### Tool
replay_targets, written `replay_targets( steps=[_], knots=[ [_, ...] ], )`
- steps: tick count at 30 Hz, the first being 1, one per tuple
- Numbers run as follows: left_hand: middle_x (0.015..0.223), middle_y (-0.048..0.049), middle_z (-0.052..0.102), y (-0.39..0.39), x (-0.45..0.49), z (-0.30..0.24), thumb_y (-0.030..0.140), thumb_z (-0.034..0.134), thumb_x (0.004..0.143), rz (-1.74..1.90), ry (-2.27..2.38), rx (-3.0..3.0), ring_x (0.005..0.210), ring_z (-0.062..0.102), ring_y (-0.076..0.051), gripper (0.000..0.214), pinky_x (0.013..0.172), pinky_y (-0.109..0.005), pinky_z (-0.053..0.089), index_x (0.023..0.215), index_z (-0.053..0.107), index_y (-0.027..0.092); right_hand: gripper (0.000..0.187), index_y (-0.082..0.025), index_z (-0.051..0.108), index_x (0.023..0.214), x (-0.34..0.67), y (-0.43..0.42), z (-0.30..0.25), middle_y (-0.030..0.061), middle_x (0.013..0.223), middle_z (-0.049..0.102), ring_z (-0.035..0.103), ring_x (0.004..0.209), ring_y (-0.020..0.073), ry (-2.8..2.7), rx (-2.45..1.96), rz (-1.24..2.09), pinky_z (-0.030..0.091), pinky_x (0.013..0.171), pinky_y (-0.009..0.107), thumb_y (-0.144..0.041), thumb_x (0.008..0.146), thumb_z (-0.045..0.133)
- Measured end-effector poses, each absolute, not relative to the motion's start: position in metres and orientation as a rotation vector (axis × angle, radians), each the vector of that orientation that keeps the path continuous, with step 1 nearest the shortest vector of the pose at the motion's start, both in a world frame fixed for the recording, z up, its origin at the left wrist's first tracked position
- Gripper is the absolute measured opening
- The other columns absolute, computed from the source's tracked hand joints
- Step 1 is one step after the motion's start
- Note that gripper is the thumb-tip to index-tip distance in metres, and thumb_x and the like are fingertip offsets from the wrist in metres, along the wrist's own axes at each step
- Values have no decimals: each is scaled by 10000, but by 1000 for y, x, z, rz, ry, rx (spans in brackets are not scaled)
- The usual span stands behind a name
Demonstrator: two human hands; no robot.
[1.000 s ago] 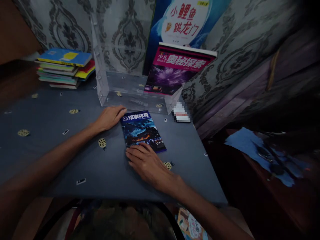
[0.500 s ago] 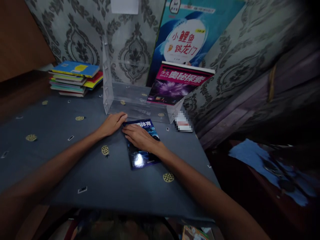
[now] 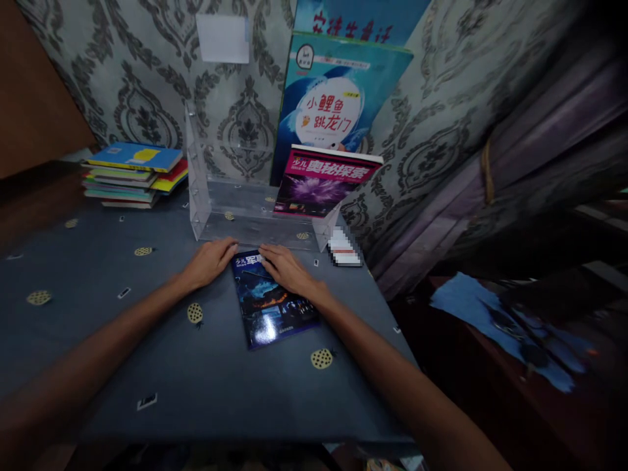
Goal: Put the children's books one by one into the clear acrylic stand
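Observation:
A dark blue book (image 3: 267,307) with white title letters and a fiery picture on its cover lies flat on the table. Beside its upper left corner rests my left hand (image 3: 210,263), fingers stretched out and lying low; whether the fingertips touch the book is hard to tell. My right hand (image 3: 290,269) lies flat across the upper right of the cover, its fingers extended over the top edge area and hiding part of the title. Just beyond both hands stands a clear acrylic book rack (image 3: 199,203) holding a magenta and purple book (image 3: 324,180) at its right end.
Behind the magenta book, a teal book (image 3: 299,98) and another blue book (image 3: 363,16) stand on higher tiers. A stack of books (image 3: 132,173) sits at the back left. A small white object (image 3: 345,248), blurred out, lies right of the rack. Blue cloth (image 3: 471,301) hangs lower right.
My right hand has slid from the upper left of the cover to its upper right, uncovering more of the picture. My left hand stays near the corner. The view has shifted.

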State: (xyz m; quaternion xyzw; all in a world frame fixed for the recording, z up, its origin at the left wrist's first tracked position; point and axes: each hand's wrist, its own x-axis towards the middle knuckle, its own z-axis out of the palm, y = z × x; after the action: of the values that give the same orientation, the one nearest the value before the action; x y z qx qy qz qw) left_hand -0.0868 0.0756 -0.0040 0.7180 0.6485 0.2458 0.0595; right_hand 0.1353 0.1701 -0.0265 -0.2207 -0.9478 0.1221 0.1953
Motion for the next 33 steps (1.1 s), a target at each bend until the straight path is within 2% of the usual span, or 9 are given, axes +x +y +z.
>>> replay_targets(
  steps=[3, 10, 16, 21, 26, 29, 31, 33],
  knots=[
    [1061, -111, 738, 74, -85, -4, 354, 369, 1006, 658, 2026, 2196, 993, 686, -272, 375, 899, -397, 515, 1215, 622, 172, 398, -137, 614, 1367, 147, 169, -32, 161, 1463, 579, 521, 1390, 272, -2582, -696, 409, 392, 1193, 501, -256, 1020, 460],
    [1101, -131, 718, 68, -71, 6, 306, 395, 1015, 407, 2091, 2271, 1026, 672, -290, 328, 890, -405, 519, 1211, 620, 170, 446, -102, 588, 1397, 173, 147, -40, 192, 1488, 544, 461, 1436, 299, -2457, -865, 486, 375, 1210, 515, -265, 1005, 452],
    [1178, -195, 695, 52, -61, -1, 384, 443, 1006, 263, 2328, 2264, 1133, 629, -366, 368, 934, -500, 504, 1174, 645, 127, 452, -128, 582, 1409, 193, 119, -46, 179, 1496, 539, 497, 1407, 298, -2413, -915, 465, 407, 1191, 510, -306, 1011, 463],
    [1400, -209, 600, 38, -57, -28, 462, 432, 984, 443, 2343, 2174, 1348, 510, -372, 483, 1086, -541, 423, 1260, 634, 121, 458, -137, 567, 1424, 192, 105, -53, 185, 1518, 511, 478, 1420, 315, -2369, -966, 451, 410, 1184, 540, -310, 1008, 483],
    [1421, -178, 595, 41, -54, -34, 575, 505, 886, 876, 2062, 1851, 1382, 482, -369, 601, 1170, -539, 348, 1280, 630, 138, 444, -179, 577, 1419, 187, 95, -55, 154, 1516, 519, 433, 1448, 330, -2329, -960, 432, 419, 1171, 565, -308, 1001, 502],
    [1301, -129, 680, 43, -50, -21, 625, 601, 819, 1153, 1696, 1469, 1267, 589, -349, 631, 1091, -493, 453, 1282, 627, 197, 455, -184, 559, 1438, 188, 93, -54, 150, 1553, 475, 413, 1459, 338, -2301, -950, 460, 407, 1174, 575, -317, 1011, 475],
    [1143, -112, 738, 41, -45, -14, 634, 708, 748, 1211, 1479, 1157, 1083, 693, -331, 725, 925, -456, 560, 1325, 579, 215, 466, -185, 538, 1456, 191, 93, -55, 149, 1596, 412, 384, 1477, 334, -2265, -947, 494, 385, 1189, 569, -315, 1016, 455],
    [998, -94, 760, 38, -38, -9, 611, 825, 639, 1198, 1358, 920, 887, 740, -308, 843, 751, -412, 601, 1329, 548, 212, 479, -196, 513, 1474, 194, 94, -57, 136, 1626, 361, 357, 1495, 310, -2210, -928, 552, 364, 1208, 537, -304, 1012, 452]
  ],
)
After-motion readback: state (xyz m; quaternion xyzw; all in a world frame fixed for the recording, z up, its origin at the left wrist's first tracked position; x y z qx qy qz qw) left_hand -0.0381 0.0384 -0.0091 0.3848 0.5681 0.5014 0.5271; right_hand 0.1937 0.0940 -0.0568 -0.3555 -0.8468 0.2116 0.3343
